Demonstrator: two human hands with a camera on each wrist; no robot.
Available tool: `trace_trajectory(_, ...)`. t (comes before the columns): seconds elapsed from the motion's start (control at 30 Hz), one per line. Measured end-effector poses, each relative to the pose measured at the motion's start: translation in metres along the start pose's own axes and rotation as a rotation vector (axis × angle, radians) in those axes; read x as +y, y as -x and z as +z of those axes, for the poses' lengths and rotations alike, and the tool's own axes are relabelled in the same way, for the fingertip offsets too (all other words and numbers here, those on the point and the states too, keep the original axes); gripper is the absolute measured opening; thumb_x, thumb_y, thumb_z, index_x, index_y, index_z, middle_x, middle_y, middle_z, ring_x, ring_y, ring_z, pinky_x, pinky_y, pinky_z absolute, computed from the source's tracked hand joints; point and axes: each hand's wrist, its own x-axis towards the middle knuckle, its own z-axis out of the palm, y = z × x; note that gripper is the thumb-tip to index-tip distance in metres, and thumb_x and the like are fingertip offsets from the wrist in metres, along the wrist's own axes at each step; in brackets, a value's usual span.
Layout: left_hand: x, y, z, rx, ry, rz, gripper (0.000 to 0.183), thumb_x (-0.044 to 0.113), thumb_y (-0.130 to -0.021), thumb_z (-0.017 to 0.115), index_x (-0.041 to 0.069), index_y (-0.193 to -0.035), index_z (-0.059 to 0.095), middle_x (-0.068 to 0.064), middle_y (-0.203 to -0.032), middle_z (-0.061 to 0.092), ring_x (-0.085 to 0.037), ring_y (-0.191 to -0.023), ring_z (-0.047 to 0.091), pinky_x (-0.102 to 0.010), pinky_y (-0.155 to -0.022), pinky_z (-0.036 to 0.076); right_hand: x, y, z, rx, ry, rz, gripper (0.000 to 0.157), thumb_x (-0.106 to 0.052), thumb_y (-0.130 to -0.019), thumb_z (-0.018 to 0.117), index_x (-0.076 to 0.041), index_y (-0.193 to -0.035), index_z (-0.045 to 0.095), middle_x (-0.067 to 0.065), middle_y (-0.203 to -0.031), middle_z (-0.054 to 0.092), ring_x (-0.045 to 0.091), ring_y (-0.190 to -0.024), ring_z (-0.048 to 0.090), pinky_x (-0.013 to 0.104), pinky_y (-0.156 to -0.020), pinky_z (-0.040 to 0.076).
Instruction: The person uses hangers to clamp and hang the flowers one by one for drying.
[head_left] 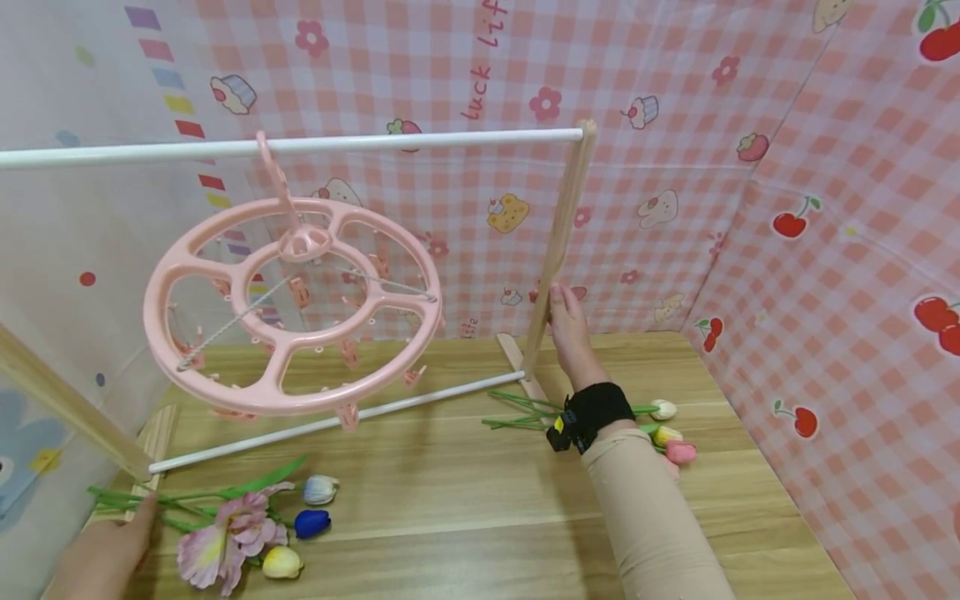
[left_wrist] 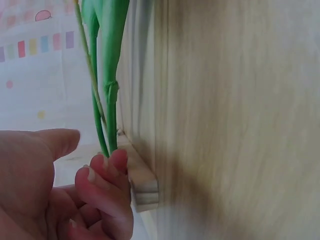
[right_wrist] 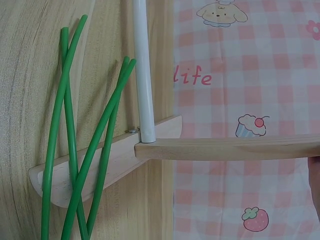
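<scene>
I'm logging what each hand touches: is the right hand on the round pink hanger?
No, the right hand is on the wooden post, apart from the pink hanger.

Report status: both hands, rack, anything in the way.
Right hand against right post, grip unclear; left hand loosely curled beside left foot. Pink ring hanger hooked on top bar. Possibly in the way: green stems across right foot.

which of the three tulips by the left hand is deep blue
The middle tulip, lying between the whitish tulip and the yellow tulip; of the three, it alone has deep blue petals.
</scene>
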Motion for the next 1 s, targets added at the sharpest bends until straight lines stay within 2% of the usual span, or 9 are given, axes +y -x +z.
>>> trace_trajectory(0.13, 0.0050, -0.0050, 0.0063, 0.068, -0.006, -0.120, 0.088, 0.064, -0.084, 0.013, -0.009, -0.085, 0.062, -0.032, -0.082, 0.055, -0.041, -0.068, 0.055, -0.047, -0.061, 0.045, -0.0004, -0.0008, 0.0010, 0.000, -0.012, -0.003, 0.050, -0.041, -0.091, 0.035, -0.002, -0.119, 0.047, 0.022, -0.110, 0.053, 0.024, -0.108, 0.048, 0.035, -0.098, 0.035)
trace_trajectory(0.23, 0.0068, -0.0061, 0.0088, 0.102, 0.016, -0.162, 0.084, 0.064, -0.084, 0.019, -0.007, -0.087, 0.063, -0.032, -0.084, 0.055, -0.041, -0.069, 0.055, -0.047, -0.060, 0.045, -0.0014, -0.0010, 0.0018, -0.008, -0.017, -0.008, 0.049, -0.040, -0.091, 0.034, -0.002, -0.119, 0.047, 0.023, -0.111, 0.053, 0.025, -0.108, 0.048, 0.035, -0.098, 0.034)
trace_trajectory(0.37, 0.0085, -0.0046, 0.0067, 0.157, 0.066, -0.106, 0.076, 0.058, -0.087, 0.026, -0.011, -0.095, 0.058, -0.036, -0.093, 0.052, -0.047, -0.074, 0.053, -0.048, -0.060, 0.044, -0.0081, 0.0011, 0.0022, -0.030, -0.029, -0.008, 0.048, -0.036, -0.093, 0.032, 0.002, -0.120, 0.045, 0.026, -0.112, 0.050, 0.028, -0.109, 0.046, 0.038, -0.099, 0.033)
trace_trajectory(0.5, 0.0084, -0.0053, 0.0062, 0.213, 0.106, -0.051, 0.070, 0.053, -0.088, 0.030, -0.011, -0.098, 0.057, -0.037, -0.096, 0.051, -0.049, -0.075, 0.051, -0.048, -0.057, 0.043, -0.0087, 0.0009, 0.0012, -0.018, -0.022, 0.003, 0.048, -0.038, -0.092, 0.033, -0.001, -0.120, 0.046, 0.024, -0.110, 0.051, 0.026, -0.109, 0.046, 0.038, -0.098, 0.033)
trace_trajectory(0.67, 0.0082, -0.0069, 0.0096, 0.272, 0.116, -0.040, 0.066, 0.051, -0.088, 0.032, -0.009, -0.097, 0.059, -0.037, -0.094, 0.051, -0.049, -0.072, 0.051, -0.042, -0.050, 0.041, -0.0029, -0.0013, -0.0003, 0.004, -0.012, 0.015, 0.048, -0.042, -0.090, 0.034, -0.006, -0.119, 0.047, 0.021, -0.109, 0.053, 0.023, -0.108, 0.047, 0.037, -0.098, 0.035)
trace_trajectory(0.77, 0.0075, -0.0071, 0.0101, 0.249, 0.112, -0.051, 0.063, 0.049, -0.088, 0.034, -0.008, -0.095, 0.060, -0.035, -0.092, 0.053, -0.046, -0.071, 0.053, -0.041, -0.049, 0.042, -0.0019, -0.0014, -0.0007, 0.006, -0.014, 0.020, 0.048, -0.042, -0.090, 0.035, -0.005, -0.119, 0.047, 0.022, -0.109, 0.053, 0.024, -0.108, 0.047, 0.038, -0.098, 0.035)
trace_trajectory(0.9, 0.0047, -0.0092, 0.0100, 0.168, 0.130, -0.074, 0.057, 0.048, -0.088, 0.038, -0.004, -0.088, 0.063, -0.031, -0.090, 0.056, -0.040, -0.070, 0.054, -0.042, -0.054, 0.044, -0.0012, -0.0015, -0.0008, 0.005, -0.013, 0.019, 0.049, -0.042, -0.090, 0.035, -0.004, -0.119, 0.047, 0.024, -0.110, 0.052, 0.025, -0.109, 0.047, 0.039, -0.099, 0.034)
trace_trajectory(1.0, 0.0017, -0.0109, 0.0106, 0.133, 0.166, -0.097, 0.058, 0.049, -0.086, 0.039, -0.004, -0.090, 0.063, -0.030, -0.094, 0.055, -0.040, -0.074, 0.054, -0.043, -0.059, 0.045, -0.0008, -0.0013, -0.0006, 0.006, -0.010, 0.021, 0.049, -0.042, -0.090, 0.035, -0.004, -0.118, 0.047, 0.023, -0.109, 0.053, 0.025, -0.109, 0.047, 0.039, -0.098, 0.034)
